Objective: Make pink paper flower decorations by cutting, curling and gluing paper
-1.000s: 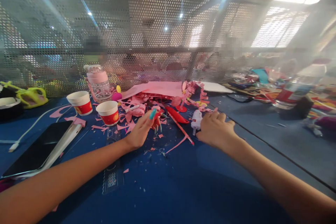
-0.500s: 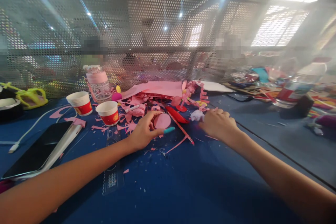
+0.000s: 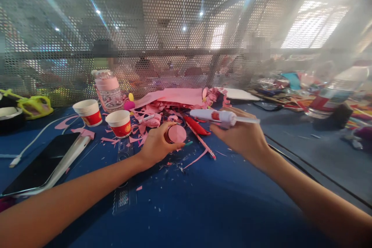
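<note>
My left hand [image 3: 158, 143] is closed around a small round piece with a flat pink top [image 3: 177, 134] and a darker side; its underside is hidden. A narrow teal piece [image 3: 188, 143] shows at the thumb tip. In my right hand [image 3: 245, 133] is a white glue gun [image 3: 213, 116], its tip pointing left. A translucent glue stick [image 3: 247, 120] protrudes from the back, and a dark cord runs off behind the wrist. Between the hands lie a red, pointed object [image 3: 197, 125] and a pink strip [image 3: 206, 145].
Pink paper scraps [image 3: 151, 118] and sheets [image 3: 174, 96] are heaped beyond my hands. Left are paper cups [image 3: 118, 130], a jar [image 3: 108, 91], a phone [image 3: 40, 164] and a clear ruler [image 3: 123, 190]. A bottle [image 3: 328, 100] stands right. A perforated metal screen [image 3: 180, 7] rises behind.
My right hand has lifted the glue gun from the table and turned it into clear view. My left hand still holds the round piece, shifted slightly.
</note>
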The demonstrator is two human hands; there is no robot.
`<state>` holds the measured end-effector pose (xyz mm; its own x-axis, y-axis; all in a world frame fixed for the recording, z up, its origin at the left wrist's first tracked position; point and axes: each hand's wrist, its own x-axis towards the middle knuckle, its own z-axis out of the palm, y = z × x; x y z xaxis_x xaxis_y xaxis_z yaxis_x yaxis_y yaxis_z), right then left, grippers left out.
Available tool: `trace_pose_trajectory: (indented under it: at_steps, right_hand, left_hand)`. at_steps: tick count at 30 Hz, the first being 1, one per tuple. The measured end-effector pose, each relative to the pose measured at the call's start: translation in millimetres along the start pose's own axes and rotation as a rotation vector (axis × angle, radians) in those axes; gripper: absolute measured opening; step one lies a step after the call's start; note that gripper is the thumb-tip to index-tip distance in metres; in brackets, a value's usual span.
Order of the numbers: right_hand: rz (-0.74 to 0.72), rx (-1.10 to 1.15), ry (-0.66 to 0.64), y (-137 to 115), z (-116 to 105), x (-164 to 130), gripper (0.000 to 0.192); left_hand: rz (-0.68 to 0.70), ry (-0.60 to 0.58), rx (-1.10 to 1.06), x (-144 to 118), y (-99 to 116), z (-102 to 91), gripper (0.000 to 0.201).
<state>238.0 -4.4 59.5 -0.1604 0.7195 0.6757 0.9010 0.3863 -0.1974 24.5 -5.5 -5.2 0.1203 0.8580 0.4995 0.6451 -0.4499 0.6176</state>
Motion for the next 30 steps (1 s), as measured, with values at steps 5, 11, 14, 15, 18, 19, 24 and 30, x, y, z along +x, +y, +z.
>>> trace_pose_trajectory:
  at_steps: [5, 11, 14, 15, 18, 19, 24, 30]
  right_hand:
    - [-0.025, 0.494, -0.137, 7, 7, 4, 0.027]
    - [-0.035, 0.673, -0.353, 8, 11, 4, 0.015]
    - [-0.072, 0.621, -0.354, 9, 14, 2, 0.011]
    - [-0.078, 0.604, -0.368, 9, 15, 2, 0.011]
    - [-0.078, 0.557, -0.408, 11, 18, 1, 0.011]
    - [-0.075, 0.536, -0.412, 12, 19, 1, 0.01]
    - [-0.084, 0.47, -0.416, 13, 20, 1, 0.007]
    - [-0.078, 0.428, -0.42, 9, 16, 2, 0.007]
  left_hand:
    - [-0.042, 0.02, 0.029, 0, -1, -0.5, 0.059]
    - [-0.075, 0.007, 0.033, 0, -1, -1.3, 0.061]
    - [-0.068, 0.009, 0.045, 0, 0, -1.6, 0.06]
    - [-0.059, 0.013, 0.048, 0, 0, -1.5, 0.06]
    - [-0.036, 0.034, 0.057, -1, 0, -0.6, 0.059]
    - [-0.031, 0.039, 0.055, -1, 0, -0.3, 0.06]
    - [-0.015, 0.032, 0.024, -1, -1, 0.3, 0.059]
    - [-0.023, 0.027, 0.017, -1, -2, 0.7, 0.06]
